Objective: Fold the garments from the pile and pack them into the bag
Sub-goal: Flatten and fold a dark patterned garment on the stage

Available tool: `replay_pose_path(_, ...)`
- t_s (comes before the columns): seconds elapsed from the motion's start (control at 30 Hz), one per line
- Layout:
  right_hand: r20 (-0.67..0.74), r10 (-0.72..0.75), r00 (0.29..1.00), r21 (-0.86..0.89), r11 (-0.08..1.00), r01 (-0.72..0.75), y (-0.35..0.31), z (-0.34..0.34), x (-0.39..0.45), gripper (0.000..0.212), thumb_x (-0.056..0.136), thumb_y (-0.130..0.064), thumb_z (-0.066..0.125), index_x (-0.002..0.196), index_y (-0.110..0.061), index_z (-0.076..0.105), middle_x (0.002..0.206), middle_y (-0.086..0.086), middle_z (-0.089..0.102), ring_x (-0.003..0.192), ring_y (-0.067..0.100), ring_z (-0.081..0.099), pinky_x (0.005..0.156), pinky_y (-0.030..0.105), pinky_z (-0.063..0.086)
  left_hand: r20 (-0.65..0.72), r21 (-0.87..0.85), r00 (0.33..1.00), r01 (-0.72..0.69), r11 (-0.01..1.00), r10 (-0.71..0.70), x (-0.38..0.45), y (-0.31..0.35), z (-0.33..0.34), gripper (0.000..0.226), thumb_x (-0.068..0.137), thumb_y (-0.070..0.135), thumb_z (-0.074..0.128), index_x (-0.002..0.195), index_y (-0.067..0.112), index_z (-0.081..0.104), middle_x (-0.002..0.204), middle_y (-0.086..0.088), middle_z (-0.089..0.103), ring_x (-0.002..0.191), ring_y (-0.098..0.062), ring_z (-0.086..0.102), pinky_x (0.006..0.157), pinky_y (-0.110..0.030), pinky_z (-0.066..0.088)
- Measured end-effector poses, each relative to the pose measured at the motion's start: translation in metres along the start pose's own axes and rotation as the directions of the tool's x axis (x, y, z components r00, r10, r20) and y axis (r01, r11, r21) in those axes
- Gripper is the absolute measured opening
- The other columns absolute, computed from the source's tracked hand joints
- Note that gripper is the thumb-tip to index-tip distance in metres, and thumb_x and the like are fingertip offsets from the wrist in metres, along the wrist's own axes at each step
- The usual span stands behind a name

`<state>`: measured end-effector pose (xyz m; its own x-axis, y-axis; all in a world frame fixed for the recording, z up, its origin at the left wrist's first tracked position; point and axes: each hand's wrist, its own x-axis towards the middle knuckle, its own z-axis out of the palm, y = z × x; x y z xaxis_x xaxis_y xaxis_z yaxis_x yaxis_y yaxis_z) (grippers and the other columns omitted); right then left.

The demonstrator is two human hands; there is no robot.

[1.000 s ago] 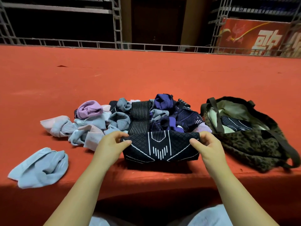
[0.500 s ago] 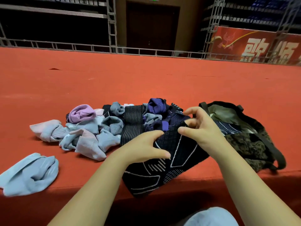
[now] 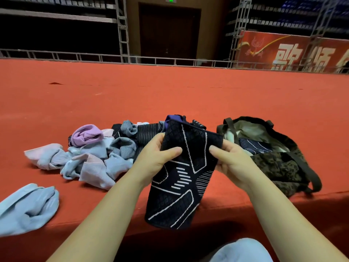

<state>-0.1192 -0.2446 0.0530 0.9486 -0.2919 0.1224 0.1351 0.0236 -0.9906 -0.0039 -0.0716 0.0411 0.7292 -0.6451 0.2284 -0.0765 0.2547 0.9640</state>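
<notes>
Black patterned garment (image 3: 186, 173) held up off the red bench (image 3: 170, 95), hanging lengthwise over the near edge, upper end level with the pile (image 3: 105, 148), lower end dangling free. Left hand (image 3: 160, 157) pinching the left edge near the top, thumb across the front and fingers behind. Right hand (image 3: 229, 160) pinching the right edge at about the same height, thumb on the front face. Both grips pressed onto cloth, neither spread.

Pile of crumpled pale blue, pink, lilac and dark pieces lying just behind and left of the held garment. One light blue piece (image 3: 28, 207) lying apart at the near left. Bag (image 3: 279, 161) sitting open just right of the right hand, mouth upward, with a similar dark patterned piece (image 3: 255, 146) already inside.

Judging by the drape: light, soft, knit-like cloth, limp with no stiffness, likely stretchy and a little grippy rather than slick, not fragile. Apt to sag and twist when held by one edge only. Best taken at two corners or along opposite edges, as now, to keep it flat; for a fold, better to bring the dangling end up to meet the held end, then carry the folded piece pinched through all layers so it does not fall open on the way to the bag.
</notes>
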Motion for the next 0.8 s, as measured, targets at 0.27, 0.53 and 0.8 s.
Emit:
replay_pose_path(0.27, -0.010, -0.145, 0.989, -0.100, 0.985, 0.144, -0.019, 0.009, 0.001, 0.035, 0.094, -0.008, 0.054, 0.120, -0.032, 0.052, 0.074, -0.004, 0.056, 0.062, 0.007, 0.053, 0.051, 0.018, 0.042, -0.049, 0.011, 0.994, 0.099, 0.995, -0.098, 0.008, 0.007, 0.001, 0.005, 0.086, 0.017, 0.064, 0.090, 0.020, 0.067, 0.084, 0.000, 0.072, 0.079, -0.018, 0.066, 0.075, -0.036, 0.051)
replay_pose_path(0.53, -0.122, -0.227, 0.966, -0.678, 0.730, 0.086, -0.063, -0.035, 0.046, 0.008, 0.090, -0.017, 0.063, 0.085, -0.019, 0.068, 0.076, -0.008, 0.066, 0.057, -0.003, 0.057, 0.056, 0.015, 0.042, 0.038, 0.351, 0.993, -0.118, 0.929, 0.111, 0.071, 0.034, 0.022, 0.017, 0.084, 0.005, 0.067, 0.079, 0.020, 0.059, 0.069, 0.005, 0.059, 0.058, -0.003, 0.055, 0.059, -0.018, 0.045)
replay_pose_path(0.8, 0.153, -0.100, 0.983, -0.858, 0.479, 0.183, -0.083, -0.063, 0.047, 0.019, 0.090, -0.024, 0.062, 0.074, -0.025, 0.052, 0.076, -0.006, 0.058, 0.062, 0.001, 0.045, 0.059, 0.018, 0.037, 0.387, 0.701, 0.920, -0.251, 0.668, -0.060, 0.089, 0.049, 0.029, 0.026, 0.084, 0.021, 0.065, 0.071, 0.023, 0.043, 0.065, 0.007, 0.048, 0.052, -0.002, 0.041, 0.053, -0.021, 0.034)
